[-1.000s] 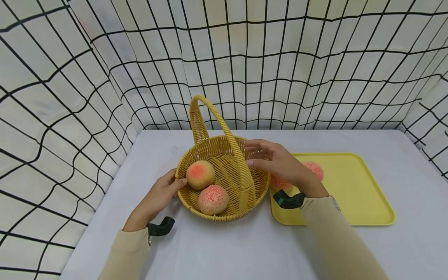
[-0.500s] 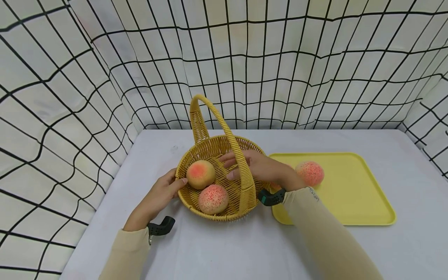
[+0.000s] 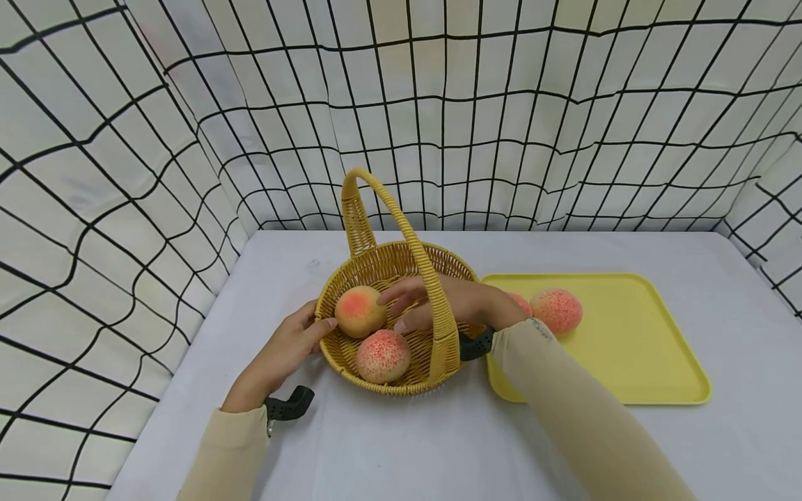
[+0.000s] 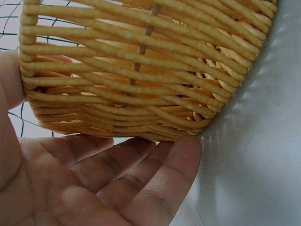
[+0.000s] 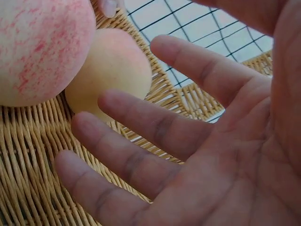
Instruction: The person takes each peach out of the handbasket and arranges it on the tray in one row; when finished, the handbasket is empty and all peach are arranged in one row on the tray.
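A yellow wicker basket (image 3: 401,259) with an arched handle (image 3: 401,217) holds two peaches. One is yellowish with a red blush (image 3: 360,312); in front of it lies a pink-speckled peach (image 3: 383,356). My left hand (image 3: 285,346) grips the basket's left side, thumb over the rim; in the left wrist view its fingers (image 4: 164,179) lie against the woven outside. Reaching under the handle, my right hand (image 3: 462,300) is inside the basket beside both peaches. The right wrist view shows its fingers (image 5: 136,117) spread, with nothing held and the speckled peach (image 5: 44,52) close by.
A yellow tray (image 3: 633,341) lies right of the basket. On it sits a pink-speckled peach (image 3: 556,311); another pink peach (image 3: 520,303) is mostly hidden behind the right wrist. Black netting (image 3: 445,97) over white cloth rises behind the white table (image 3: 401,452).
My right hand has moved left from the basket's right rim, under the handle, to the peaches inside. My left hand has stayed in place on the basket.
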`<move>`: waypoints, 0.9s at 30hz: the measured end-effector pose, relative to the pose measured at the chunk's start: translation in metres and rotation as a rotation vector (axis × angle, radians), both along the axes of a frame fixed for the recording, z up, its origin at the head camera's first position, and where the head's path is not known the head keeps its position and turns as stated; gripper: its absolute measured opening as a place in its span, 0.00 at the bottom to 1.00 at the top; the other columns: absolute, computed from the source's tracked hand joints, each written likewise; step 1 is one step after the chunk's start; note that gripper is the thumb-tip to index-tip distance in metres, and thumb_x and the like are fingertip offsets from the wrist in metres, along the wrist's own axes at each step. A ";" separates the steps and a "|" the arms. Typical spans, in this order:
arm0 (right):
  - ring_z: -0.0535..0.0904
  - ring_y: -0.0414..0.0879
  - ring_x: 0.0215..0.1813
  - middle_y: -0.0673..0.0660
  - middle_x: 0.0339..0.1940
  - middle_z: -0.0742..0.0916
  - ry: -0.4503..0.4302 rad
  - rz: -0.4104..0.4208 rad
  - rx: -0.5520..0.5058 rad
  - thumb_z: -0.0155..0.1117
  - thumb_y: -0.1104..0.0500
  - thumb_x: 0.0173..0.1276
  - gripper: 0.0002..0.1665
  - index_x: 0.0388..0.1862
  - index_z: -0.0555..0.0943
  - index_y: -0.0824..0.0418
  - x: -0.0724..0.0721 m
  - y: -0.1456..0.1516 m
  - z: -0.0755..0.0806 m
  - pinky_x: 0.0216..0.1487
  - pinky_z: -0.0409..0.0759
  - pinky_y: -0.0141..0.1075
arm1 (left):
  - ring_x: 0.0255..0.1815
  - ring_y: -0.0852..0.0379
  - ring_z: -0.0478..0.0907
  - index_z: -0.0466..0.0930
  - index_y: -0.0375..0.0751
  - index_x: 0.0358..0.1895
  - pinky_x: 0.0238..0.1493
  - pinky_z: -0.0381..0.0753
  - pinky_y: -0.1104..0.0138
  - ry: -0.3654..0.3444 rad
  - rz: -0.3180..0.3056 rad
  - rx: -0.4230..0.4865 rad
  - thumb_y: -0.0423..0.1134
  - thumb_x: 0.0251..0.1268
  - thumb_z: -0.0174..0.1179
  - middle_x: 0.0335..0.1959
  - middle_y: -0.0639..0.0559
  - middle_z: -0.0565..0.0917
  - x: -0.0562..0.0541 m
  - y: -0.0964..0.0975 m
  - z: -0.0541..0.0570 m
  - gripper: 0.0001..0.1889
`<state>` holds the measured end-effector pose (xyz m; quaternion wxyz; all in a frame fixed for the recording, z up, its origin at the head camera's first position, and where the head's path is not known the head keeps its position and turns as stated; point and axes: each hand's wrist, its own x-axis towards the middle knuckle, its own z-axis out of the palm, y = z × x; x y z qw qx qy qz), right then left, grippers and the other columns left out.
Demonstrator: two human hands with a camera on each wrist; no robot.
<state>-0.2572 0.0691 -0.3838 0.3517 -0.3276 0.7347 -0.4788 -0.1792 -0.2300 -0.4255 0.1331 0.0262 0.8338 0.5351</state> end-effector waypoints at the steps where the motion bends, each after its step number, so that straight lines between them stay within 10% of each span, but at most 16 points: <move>1: 0.81 0.49 0.64 0.58 0.66 0.84 -0.016 0.004 0.002 0.73 0.52 0.67 0.33 0.71 0.79 0.49 0.000 -0.001 0.000 0.60 0.82 0.44 | 0.58 0.47 0.82 0.57 0.35 0.81 0.50 0.82 0.70 0.001 -0.001 -0.001 0.45 0.83 0.49 0.68 0.35 0.77 0.000 0.000 0.000 0.31; 14: 0.80 0.48 0.63 0.53 0.61 0.86 -0.023 0.202 0.023 0.77 0.59 0.64 0.33 0.69 0.81 0.55 -0.010 -0.018 -0.005 0.63 0.80 0.40 | 0.59 0.48 0.82 0.58 0.35 0.81 0.51 0.82 0.70 -0.004 -0.001 0.009 0.45 0.84 0.49 0.68 0.35 0.77 0.000 -0.001 0.000 0.31; 27: 0.78 0.45 0.61 0.50 0.59 0.86 -0.140 0.228 0.084 0.78 0.65 0.56 0.39 0.69 0.81 0.59 -0.011 -0.030 -0.009 0.63 0.78 0.37 | 0.59 0.47 0.80 0.57 0.37 0.82 0.52 0.80 0.68 -0.009 0.002 -0.012 0.46 0.84 0.49 0.69 0.37 0.77 0.001 -0.001 0.000 0.31</move>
